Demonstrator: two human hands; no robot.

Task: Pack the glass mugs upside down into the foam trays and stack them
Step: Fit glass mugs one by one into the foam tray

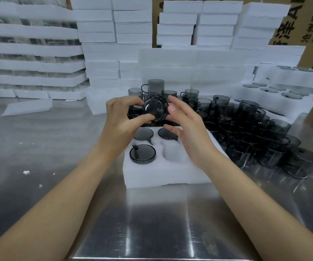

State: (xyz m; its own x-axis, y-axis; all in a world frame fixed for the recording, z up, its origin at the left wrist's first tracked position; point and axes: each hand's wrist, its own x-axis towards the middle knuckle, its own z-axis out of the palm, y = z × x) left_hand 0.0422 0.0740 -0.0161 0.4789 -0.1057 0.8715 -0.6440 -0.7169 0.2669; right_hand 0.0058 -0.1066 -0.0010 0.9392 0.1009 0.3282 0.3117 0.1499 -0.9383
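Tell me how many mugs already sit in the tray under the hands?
3 visible: one at the near left, one behind it, one at the back middle. The right hand covers part of the foam tray, so more may be hidden.

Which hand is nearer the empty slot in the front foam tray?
Right. The right hand hovers just above and right of the empty slot; the left hand is farther up-left, holding a mug.
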